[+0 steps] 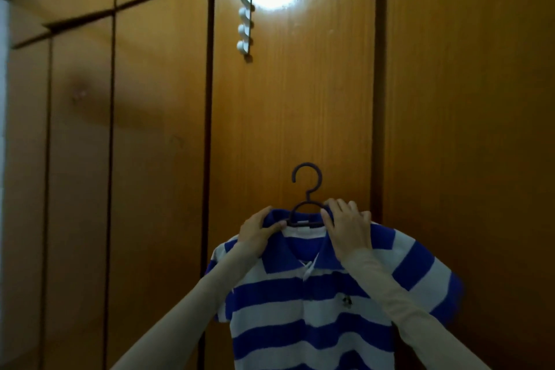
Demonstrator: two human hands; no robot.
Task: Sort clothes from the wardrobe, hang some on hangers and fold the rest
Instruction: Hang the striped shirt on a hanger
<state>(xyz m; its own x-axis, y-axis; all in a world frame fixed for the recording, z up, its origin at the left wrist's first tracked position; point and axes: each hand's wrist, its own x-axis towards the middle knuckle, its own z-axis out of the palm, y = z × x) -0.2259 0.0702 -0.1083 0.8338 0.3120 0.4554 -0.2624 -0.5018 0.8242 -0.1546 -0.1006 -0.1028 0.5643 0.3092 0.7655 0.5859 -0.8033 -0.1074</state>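
Head view shows us holding a blue and white striped polo shirt [315, 309] on a dark hanger [307, 189] up before the wooden wardrobe doors [150, 129]; our left hand [258, 230] grips the collar at the left shoulder; our right hand [348, 228] curls over the collar and the hanger's right arm; a white over-door hook rack [245, 13] hangs well above, beside a bright glare.

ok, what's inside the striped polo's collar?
A dark hanger sits inside the striped polo: hook, neck and a white label strip show. Its arms are covered by fabric and by the left hand and right hand.
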